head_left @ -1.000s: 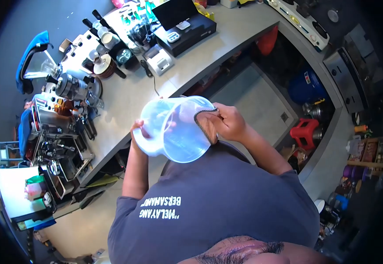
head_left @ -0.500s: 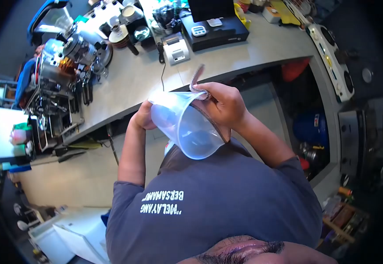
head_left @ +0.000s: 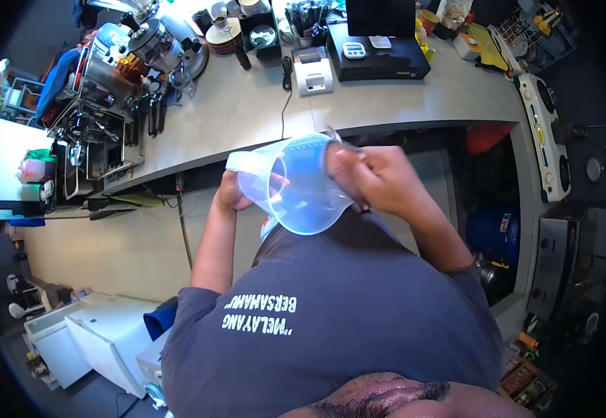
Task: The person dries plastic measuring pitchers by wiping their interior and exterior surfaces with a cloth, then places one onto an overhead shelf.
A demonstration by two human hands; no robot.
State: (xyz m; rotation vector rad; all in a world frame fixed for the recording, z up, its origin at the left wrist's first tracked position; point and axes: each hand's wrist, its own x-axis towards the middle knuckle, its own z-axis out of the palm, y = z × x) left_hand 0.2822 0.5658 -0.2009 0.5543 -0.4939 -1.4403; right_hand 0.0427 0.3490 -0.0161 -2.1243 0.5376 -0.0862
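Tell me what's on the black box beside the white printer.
A white-and-blue device, another small white item, and a black screen behind them. Whatever the screen covers is hidden.

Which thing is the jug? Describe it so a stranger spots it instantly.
Start at the dark shirt with white lettering. Just above it are the left hand and right hand, with the jug between them. It is pale blue and see-through, unlike the solid shirt and hands beside it.
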